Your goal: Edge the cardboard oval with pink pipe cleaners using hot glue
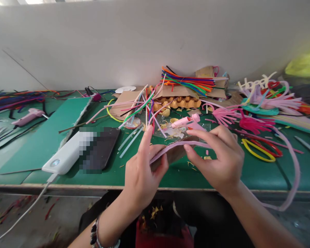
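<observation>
My left hand grips the near end of a curved brown cardboard piece between thumb and fingers. A fuzzy lilac pipe cleaner runs along the cardboard's upper edge. At the other end, my right hand has thumb and forefinger on either side of that edge, around the pipe cleaner. The pipe cleaner's long tail loops out on the right, past the table edge. Just behind the cardboard lies a pink glue gun. Part of the cardboard is hidden by my fingers.
On the green table lie a white power bank, a dark phone and a second glue gun. Behind are an egg carton and bundled pipe cleaners. Pink pipe-cleaner shapes lie right.
</observation>
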{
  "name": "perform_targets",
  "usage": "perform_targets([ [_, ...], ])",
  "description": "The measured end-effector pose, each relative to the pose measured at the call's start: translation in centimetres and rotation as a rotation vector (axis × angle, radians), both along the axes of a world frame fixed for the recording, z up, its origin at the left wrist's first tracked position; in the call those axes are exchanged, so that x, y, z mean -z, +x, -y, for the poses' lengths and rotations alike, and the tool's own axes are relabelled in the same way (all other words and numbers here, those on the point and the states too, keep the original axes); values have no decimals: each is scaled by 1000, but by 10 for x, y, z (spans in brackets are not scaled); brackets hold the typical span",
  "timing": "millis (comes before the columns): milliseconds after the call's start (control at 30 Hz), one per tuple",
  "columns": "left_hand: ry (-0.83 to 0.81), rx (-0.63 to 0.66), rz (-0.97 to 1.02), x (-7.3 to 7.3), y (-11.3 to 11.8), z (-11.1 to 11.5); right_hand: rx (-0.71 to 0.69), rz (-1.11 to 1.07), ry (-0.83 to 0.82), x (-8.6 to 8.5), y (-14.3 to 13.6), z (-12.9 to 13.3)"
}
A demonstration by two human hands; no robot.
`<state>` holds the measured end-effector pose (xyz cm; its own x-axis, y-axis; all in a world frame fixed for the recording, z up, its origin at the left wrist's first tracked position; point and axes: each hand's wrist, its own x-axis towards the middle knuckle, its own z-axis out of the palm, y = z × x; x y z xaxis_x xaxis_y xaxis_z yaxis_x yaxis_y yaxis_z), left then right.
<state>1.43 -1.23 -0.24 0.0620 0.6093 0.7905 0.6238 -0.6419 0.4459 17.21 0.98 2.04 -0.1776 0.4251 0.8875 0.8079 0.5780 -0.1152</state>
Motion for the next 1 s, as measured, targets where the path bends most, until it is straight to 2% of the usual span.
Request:
perform_targets([
  [267, 51, -17, -93, 0, -2, 2, 35, 17, 56, -2, -1, 5],
  [633, 194, -84, -258, 3, -4, 3, 43, -26, -16, -4, -3, 10],
  [833, 321, -34, -291, 5, -6, 2, 47, -27, -40, -4, -3, 12],
  [1000, 361, -25, -285, 5, -7, 2, 42, -5, -32, -4, -2, 11],
])
